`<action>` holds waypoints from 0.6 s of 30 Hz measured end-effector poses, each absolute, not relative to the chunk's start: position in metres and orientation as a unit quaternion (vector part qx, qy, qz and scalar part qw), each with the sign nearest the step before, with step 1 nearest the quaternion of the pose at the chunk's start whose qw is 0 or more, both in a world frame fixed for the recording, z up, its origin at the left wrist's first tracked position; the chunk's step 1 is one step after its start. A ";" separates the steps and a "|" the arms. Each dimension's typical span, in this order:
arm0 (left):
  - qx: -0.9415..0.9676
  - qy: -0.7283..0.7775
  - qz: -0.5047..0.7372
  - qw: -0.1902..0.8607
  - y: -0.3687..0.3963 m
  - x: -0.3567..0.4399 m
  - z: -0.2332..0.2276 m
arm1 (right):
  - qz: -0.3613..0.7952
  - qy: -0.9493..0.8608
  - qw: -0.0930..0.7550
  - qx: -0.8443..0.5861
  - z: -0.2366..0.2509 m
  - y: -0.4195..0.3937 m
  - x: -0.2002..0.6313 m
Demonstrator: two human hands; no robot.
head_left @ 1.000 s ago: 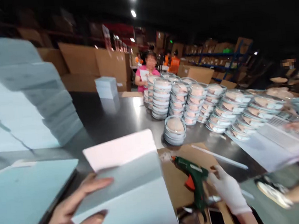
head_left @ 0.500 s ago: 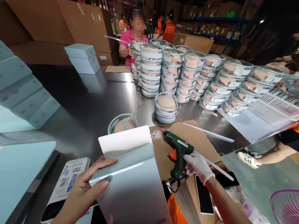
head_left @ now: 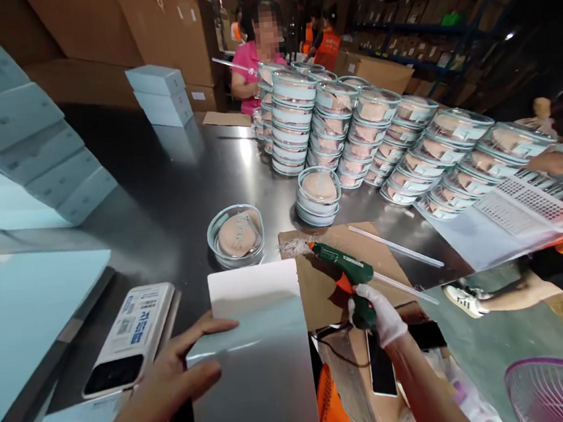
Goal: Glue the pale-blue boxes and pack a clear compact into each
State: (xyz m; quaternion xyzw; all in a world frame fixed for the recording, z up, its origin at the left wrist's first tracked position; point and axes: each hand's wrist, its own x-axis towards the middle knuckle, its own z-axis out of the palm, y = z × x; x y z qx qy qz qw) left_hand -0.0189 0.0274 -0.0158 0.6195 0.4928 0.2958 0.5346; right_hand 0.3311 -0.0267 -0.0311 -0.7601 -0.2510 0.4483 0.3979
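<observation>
My left hand (head_left: 182, 366) grips a pale blue box (head_left: 252, 379) by its left edge, the thumb on the near face and the fingers over the upper edge. A white flap (head_left: 253, 281) sticks out from the box's far end. In a white glove, my right hand (head_left: 381, 314) is closed round the handle of a green hot glue gun (head_left: 343, 261) with an orange trigger. Its orange nozzle points left over a cardboard sheet (head_left: 315, 300) bearing glue strings. A glue stick (head_left: 408, 288) sticks out of its back. Beyond the flap sits a round clear-lidded container (head_left: 237, 235) holding a beige puff.
Stacked round containers (head_left: 292, 117) fill the far right. A short stack (head_left: 317, 197) stands nearer. Blue boxes (head_left: 29, 129) are piled at left, beside a white phone-like device (head_left: 129, 338). A loose glue stick (head_left: 397, 246) lies right. A co-worker (head_left: 252, 61) sits opposite; a fan (head_left: 562, 389) stands lower right.
My right hand has wrapped round the glue gun's handle and shifted it slightly right. The box has dropped a little toward me, uncovering more of the round container behind it.
</observation>
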 end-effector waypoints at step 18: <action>0.696 0.515 0.294 0.406 -0.004 0.006 -0.025 | 0.384 -0.569 0.463 -0.561 0.025 -0.074 0.293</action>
